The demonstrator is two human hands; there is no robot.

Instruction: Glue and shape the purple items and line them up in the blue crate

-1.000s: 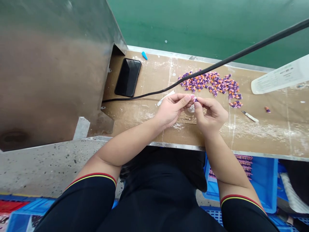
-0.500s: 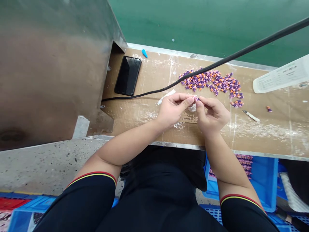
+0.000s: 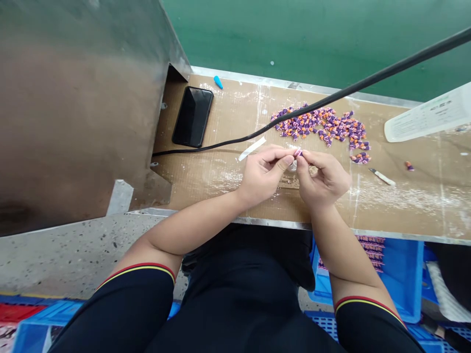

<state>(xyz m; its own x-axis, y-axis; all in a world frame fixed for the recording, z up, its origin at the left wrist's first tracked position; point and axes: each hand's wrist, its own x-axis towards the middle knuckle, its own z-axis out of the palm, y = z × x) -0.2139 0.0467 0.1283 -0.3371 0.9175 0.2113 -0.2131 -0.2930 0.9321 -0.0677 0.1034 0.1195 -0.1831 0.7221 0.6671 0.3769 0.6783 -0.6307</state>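
Note:
Over the cardboard-covered bench [image 3: 221, 117], my left hand [image 3: 263, 174] and my right hand [image 3: 324, 176] meet fingertip to fingertip. Both pinch one small purple and pink piece [image 3: 299, 153] between thumbs and index fingers. A small round clear item [image 3: 293, 165] shows partly behind the fingers. Beyond my hands lies a pile of small purple, orange and pink pieces [image 3: 324, 122]. One such piece [image 3: 409, 166] lies apart at the right, near a small white-handled blade [image 3: 382, 176]. A white strip [image 3: 252, 148] rests just left of my left hand.
A black phone [image 3: 193, 116] and a blue cone-shaped item [image 3: 218, 82] lie at the left by a metal housing [image 3: 84, 108]. A black cable [image 3: 316, 104] crosses above the bench. A translucent bottle [image 3: 423, 117] is at the right. Blue crates [image 3: 403, 274] stand below the edge.
The piece between my fingertips has turned slightly and shows more of its pink side. Both hands stay almost in place; the view has shifted a little.

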